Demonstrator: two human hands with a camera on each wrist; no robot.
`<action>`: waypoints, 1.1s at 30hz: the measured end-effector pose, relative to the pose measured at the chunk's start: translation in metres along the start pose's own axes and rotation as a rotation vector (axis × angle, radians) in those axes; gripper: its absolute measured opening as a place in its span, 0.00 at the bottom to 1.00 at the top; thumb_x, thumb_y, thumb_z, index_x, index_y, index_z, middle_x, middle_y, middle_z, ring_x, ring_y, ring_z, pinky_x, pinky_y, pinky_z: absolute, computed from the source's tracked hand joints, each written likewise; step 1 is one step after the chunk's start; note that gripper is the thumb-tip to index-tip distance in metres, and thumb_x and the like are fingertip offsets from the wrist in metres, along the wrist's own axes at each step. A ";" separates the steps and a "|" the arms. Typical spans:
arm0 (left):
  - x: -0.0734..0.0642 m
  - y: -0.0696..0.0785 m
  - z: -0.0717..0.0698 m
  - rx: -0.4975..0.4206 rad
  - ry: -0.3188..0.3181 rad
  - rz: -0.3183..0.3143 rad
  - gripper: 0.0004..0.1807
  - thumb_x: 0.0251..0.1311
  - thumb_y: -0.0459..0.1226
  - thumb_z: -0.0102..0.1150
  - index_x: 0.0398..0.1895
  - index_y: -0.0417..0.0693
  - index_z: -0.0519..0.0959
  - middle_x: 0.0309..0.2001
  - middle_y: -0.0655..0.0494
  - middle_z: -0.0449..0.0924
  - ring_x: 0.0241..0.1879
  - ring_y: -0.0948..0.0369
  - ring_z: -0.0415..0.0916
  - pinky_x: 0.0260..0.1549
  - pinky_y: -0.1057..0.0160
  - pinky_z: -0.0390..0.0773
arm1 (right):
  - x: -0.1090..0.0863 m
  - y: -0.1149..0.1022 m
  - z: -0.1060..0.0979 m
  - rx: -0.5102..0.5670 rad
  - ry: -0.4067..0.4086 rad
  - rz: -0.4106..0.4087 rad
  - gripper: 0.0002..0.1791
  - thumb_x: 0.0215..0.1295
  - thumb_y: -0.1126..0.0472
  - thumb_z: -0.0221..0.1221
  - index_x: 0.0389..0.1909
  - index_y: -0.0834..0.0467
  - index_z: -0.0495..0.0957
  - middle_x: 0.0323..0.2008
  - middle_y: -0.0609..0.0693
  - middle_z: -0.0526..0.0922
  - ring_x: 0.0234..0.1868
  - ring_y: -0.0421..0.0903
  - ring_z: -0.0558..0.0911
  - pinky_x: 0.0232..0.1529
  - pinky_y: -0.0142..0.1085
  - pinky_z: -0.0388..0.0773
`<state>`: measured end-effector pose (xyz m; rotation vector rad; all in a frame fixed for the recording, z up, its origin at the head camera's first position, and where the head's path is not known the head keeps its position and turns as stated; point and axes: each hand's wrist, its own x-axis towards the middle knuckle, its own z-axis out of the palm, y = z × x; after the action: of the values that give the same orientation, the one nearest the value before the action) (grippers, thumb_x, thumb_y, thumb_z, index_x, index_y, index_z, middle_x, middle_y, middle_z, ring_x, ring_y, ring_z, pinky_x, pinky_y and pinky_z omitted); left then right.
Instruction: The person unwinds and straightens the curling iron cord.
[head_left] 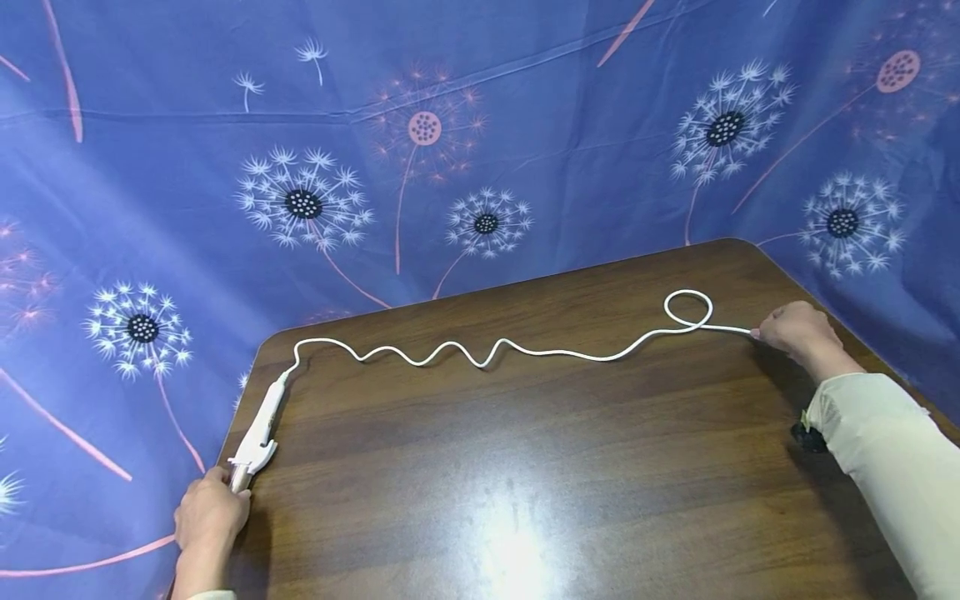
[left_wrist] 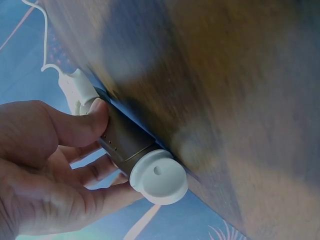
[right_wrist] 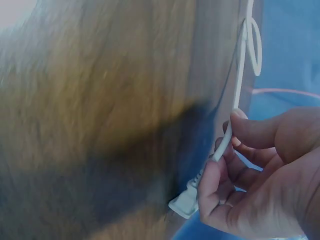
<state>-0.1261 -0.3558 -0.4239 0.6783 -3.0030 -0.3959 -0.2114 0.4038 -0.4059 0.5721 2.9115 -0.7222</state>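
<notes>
A white-handled curling iron [head_left: 260, 423] lies along the table's left side, its handle pointing to the back. My left hand [head_left: 212, 512] grips it by the barrel. The left wrist view shows the dark barrel [left_wrist: 126, 134] between thumb and fingers, with a round white end cap [left_wrist: 162, 180] beyond them. From the handle a white cord [head_left: 562, 353] runs in waves across the table to the right, with one loop near its far end. There my right hand [head_left: 802, 333] pinches the cord between thumb and fingers. Below those fingers the white plug [right_wrist: 185, 204] shows, partly hidden.
The brown wooden table [head_left: 525, 433] has a rounded back corner on each side. Behind it and along both sides hangs a blue cloth [head_left: 570, 167] with a dandelion print. A small dark object [head_left: 808, 435] shows at my right cuff.
</notes>
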 end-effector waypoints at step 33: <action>-0.001 -0.002 0.000 -0.026 -0.046 -0.173 0.22 0.49 0.36 0.46 0.41 0.26 0.61 0.40 0.25 0.61 0.38 0.25 0.60 0.28 0.40 0.64 | -0.005 0.055 -0.030 -0.041 -0.027 0.377 0.36 0.51 0.52 0.45 0.49 0.81 0.56 0.48 0.81 0.57 0.45 0.72 0.64 0.31 0.50 0.67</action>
<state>-0.1240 -0.3569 -0.4241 0.9434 -2.9857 -0.4631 -0.1860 0.4611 -0.4020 1.0561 2.6681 -0.6098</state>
